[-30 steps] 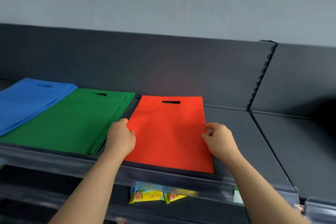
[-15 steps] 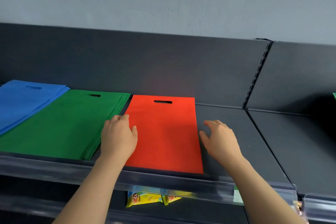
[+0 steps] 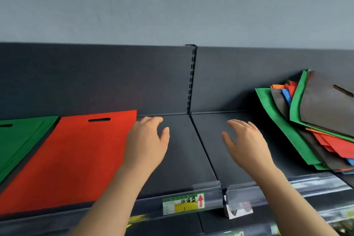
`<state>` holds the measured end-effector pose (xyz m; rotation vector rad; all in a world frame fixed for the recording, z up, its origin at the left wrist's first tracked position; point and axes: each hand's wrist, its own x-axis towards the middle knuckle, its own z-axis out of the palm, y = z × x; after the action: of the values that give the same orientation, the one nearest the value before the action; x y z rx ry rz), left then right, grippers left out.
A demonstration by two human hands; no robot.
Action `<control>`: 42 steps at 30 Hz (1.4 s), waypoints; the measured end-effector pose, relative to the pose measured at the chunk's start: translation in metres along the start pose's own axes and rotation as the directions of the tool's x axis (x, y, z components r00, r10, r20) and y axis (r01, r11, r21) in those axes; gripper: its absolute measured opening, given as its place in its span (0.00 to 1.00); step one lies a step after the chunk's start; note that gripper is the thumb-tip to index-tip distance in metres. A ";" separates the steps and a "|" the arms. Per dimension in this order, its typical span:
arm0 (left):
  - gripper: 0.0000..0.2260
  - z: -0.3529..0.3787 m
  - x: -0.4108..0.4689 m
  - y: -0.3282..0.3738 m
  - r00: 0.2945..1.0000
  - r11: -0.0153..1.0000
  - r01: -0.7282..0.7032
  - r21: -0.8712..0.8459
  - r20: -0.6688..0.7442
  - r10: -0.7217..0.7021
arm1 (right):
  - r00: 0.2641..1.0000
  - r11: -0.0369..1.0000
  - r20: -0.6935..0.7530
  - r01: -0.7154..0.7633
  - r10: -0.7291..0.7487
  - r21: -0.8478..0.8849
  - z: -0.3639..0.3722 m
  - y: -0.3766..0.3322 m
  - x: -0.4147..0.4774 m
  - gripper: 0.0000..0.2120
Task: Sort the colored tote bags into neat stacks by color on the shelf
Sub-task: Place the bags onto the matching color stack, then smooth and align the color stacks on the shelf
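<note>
I see both hands held out over the dark shelf (image 3: 183, 161), and neither one holds anything. My left hand (image 3: 147, 140) is relaxed, fingers loosely spread and the thumb out to the side. My right hand (image 3: 247, 140) is the same, palm down with the fingers fanned. I cannot tell whether either hand touches the shelf surface or hangs just above it.

Between the two hands runs the seam where two shelf sections meet. Above it a slotted upright (image 3: 191, 80) climbs the grey back panel (image 3: 95, 78).

Just left of my left hand lies a red bag (image 3: 76, 155), flat, its cut-out handle at the far end. Its right edge passes under my left wrist and forearm. Further left, beside the red bag with a narrow dark gap between them, sits a green stack (image 3: 21, 136), cut off by the frame edge.

Right of my right hand, near but not touching, is a mixed pile (image 3: 316, 120) of bags: green, dark grey, orange, red and blue, fanned out crookedly. A dark grey bag lies on top, and the pile's far edges rise against the back panel.

Below my hands, on the clear front rail, is a price label (image 3: 183, 203) with a red arrow. A white tag (image 3: 238, 210) hangs just right of it, under my right forearm.
</note>
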<state>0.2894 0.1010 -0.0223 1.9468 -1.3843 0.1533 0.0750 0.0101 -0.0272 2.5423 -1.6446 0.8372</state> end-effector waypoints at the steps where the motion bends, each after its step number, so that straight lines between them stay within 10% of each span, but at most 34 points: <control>1: 0.15 0.011 0.001 0.016 1.000 1.000 -0.012 -0.018 0.011 0.012 | 1.000 1.000 -0.014 -0.018 0.018 -0.010 -0.007 0.021 0.002 0.18; 16: 0.16 0.171 0.013 0.247 0.960 0.956 -0.083 -0.282 0.234 0.153 | 0.922 0.909 0.048 -0.370 0.385 -0.195 -0.098 0.309 0.026 0.13; 30: 0.27 0.219 0.029 0.303 0.918 0.925 0.151 -0.350 0.396 0.000 | 0.975 0.965 0.052 -0.222 0.217 0.142 -0.122 0.342 0.010 0.13; 35: 0.28 0.221 0.027 0.308 0.894 0.899 0.226 -0.374 0.447 -0.039 | 0.913 0.916 0.092 -0.391 0.399 -0.090 -0.122 0.367 0.011 0.14; 42: 0.23 0.213 0.025 0.304 0.918 0.868 0.295 -0.399 0.372 -0.141 | 0.973 0.980 0.135 -0.173 0.186 -0.101 -0.121 0.351 0.002 0.20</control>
<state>-0.0265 -0.0965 -0.0165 1.7608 -1.2447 -0.5857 -0.2742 -0.1161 -0.0201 2.4756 -1.9307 0.5841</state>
